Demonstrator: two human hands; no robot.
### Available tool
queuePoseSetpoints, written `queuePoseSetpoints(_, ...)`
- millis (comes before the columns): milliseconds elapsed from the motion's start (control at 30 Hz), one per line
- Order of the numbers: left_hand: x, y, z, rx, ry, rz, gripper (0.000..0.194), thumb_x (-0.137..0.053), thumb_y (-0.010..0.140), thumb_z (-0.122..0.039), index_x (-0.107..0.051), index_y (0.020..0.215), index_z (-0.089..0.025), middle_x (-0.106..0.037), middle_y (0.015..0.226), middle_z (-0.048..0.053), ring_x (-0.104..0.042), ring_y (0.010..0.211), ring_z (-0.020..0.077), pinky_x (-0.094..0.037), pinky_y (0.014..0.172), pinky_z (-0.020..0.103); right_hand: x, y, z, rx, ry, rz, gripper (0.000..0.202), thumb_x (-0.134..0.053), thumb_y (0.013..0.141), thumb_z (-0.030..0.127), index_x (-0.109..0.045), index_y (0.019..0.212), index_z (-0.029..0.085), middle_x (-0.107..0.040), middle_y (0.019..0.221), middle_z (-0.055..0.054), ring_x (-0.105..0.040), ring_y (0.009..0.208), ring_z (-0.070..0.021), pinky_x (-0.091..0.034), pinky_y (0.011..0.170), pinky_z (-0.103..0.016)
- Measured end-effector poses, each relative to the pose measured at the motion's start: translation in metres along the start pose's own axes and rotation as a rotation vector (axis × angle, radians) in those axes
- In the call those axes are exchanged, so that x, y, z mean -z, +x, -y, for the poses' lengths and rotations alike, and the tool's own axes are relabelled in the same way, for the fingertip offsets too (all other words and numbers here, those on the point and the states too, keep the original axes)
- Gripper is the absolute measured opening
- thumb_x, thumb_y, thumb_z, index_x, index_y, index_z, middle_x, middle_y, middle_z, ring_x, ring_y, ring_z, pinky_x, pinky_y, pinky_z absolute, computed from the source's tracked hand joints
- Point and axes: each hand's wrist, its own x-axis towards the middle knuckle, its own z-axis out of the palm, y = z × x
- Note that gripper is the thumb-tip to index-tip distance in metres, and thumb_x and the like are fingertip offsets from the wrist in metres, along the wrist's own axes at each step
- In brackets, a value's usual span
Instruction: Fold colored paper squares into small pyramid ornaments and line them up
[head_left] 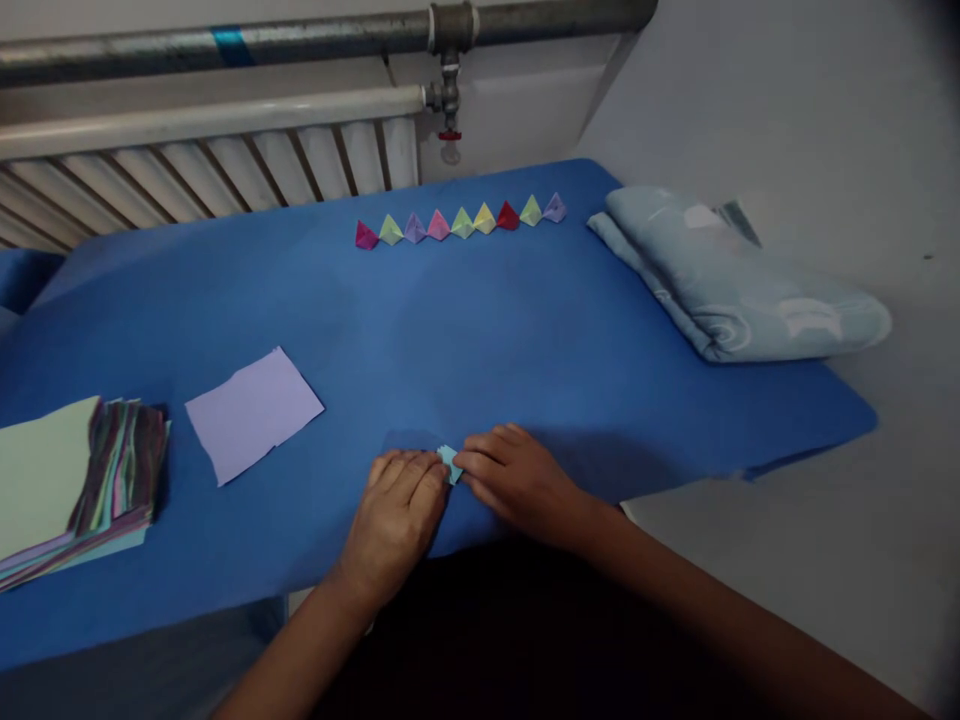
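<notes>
Between my two hands, near the front edge of the blue table, lies a small folded piece of light blue paper (451,464). My left hand (401,505) presses on its left side, fingers together. From the right, my right hand (521,475) grips the paper's other edge with its fingertips. Much of the paper is hidden under the fingers. Toward the back stands a row of several small folded paper shapes (439,224) in pink, green, purple, yellow and red. A purple sheet of paper (255,412) lies flat to the left of my hands.
A stack of coloured paper (45,470) sits at the far left of the blue table (360,320). On the right rests a folded light blue cloth (720,270). Behind the table are a white radiator (210,170) and a metal pipe (322,42) with a red-handled valve (450,135).
</notes>
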Motion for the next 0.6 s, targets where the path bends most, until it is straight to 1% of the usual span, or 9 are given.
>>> queuePoseSetpoints(100, -0.0004, -0.0005, -0.0007, 0.048, -0.015, -0.013, 0.016, -0.051, 0.089, -0.013, -0.063, 0.100, -0.016, -0.070, 0.099, 0.009, -0.062, 0.093, 0.0219, -0.046, 0.087, 0.042, -0.0017, -0.0007, -0.0017, -0.016, 0.030, -0.010, 0.019, -0.046, 0.092, 0.018, -0.060, 0.105, 0.017, -0.066, 0.100, -0.009, -0.055, 0.087, -0.0193, -0.040, 0.078, -0.036)
queuePoseSetpoints(200, -0.0002, -0.0005, -0.0006, 0.082, -0.028, -0.009, 0.016, -0.051, 0.090, -0.015, -0.064, 0.098, -0.018, -0.071, 0.098, 0.008, -0.063, 0.092, 0.0215, -0.046, 0.087, 0.042, -0.0024, -0.0007, -0.0033, -0.016, 0.053, -0.036, 0.018, -0.046, 0.092, 0.017, -0.061, 0.102, 0.018, -0.066, 0.098, -0.008, -0.056, 0.085, -0.0183, -0.041, 0.077, -0.035)
queuePoseSetpoints(367, 0.0007, 0.0002, 0.0011, 0.078, -0.035, -0.004, 0.015, -0.053, 0.089, -0.014, -0.064, 0.099, -0.017, -0.070, 0.099, 0.007, -0.062, 0.092, 0.0211, -0.044, 0.087, 0.040, 0.0010, 0.0016, -0.0031, -0.022, 0.089, -0.059, 0.020, -0.043, 0.094, 0.017, -0.063, 0.095, 0.018, -0.066, 0.094, -0.007, -0.056, 0.080, -0.0170, -0.041, 0.073, -0.033)
queuePoseSetpoints(467, 0.0007, 0.0011, 0.0027, 0.098, -0.061, -0.004, 0.014, -0.053, 0.089, -0.013, -0.063, 0.098, -0.016, -0.070, 0.099, 0.007, -0.061, 0.093, 0.0208, -0.042, 0.087, 0.039, 0.0004, 0.0034, -0.0027, -0.054, 0.111, -0.053, 0.020, -0.043, 0.094, 0.019, -0.063, 0.091, 0.018, -0.066, 0.092, -0.007, -0.056, 0.081, -0.0172, -0.042, 0.074, -0.033)
queuePoseSetpoints(600, 0.0005, 0.0029, 0.0037, 0.201, -0.097, 0.023, 0.012, -0.052, 0.091, -0.020, -0.063, 0.094, -0.018, -0.068, 0.096, 0.006, -0.058, 0.093, 0.0210, -0.041, 0.083, 0.038, -0.0040, 0.0049, -0.0026, -0.145, 0.163, -0.082, 0.020, -0.044, 0.095, 0.022, -0.062, 0.090, 0.017, -0.066, 0.094, -0.009, -0.057, 0.089, -0.0192, -0.044, 0.081, -0.036)
